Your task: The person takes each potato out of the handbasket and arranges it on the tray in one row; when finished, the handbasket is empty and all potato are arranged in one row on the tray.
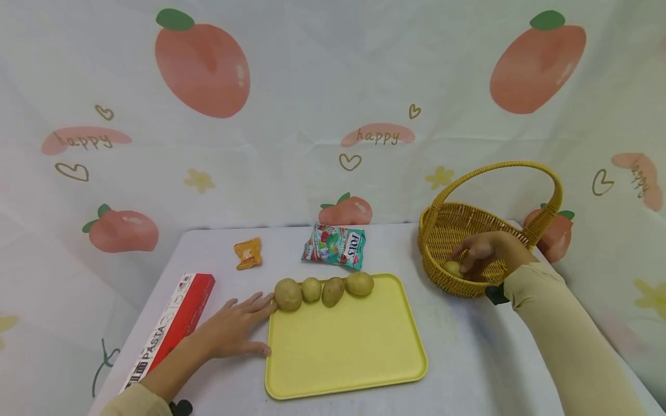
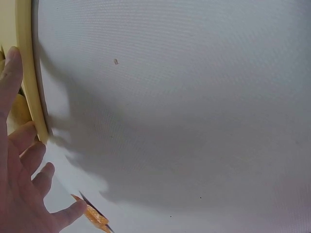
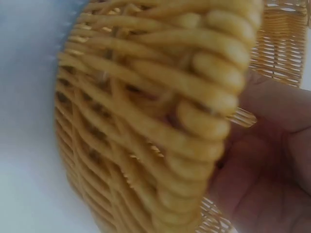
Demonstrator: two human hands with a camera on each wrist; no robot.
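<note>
One small pale potato [image 1: 452,268] lies inside the wicker basket [image 1: 442,231], right under the right hand [image 1: 486,251], whose curled fingers close on it. Left hand [image 1: 234,329] lies flat and relaxed, fingertips against the yellow tray [image 1: 343,352]. Basket weave hides the potato from the right wrist view.

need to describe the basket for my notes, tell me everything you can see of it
The basket is woven from yellow wicker-like strands, round and shallow, with one arched handle standing upright over it. It sits upright on the white table, at the far right, beside the yellow tray but apart from it. The right hand reaches over its near rim and touches a potato lying inside. The right wrist view shows its thick braided rim close up.
</note>
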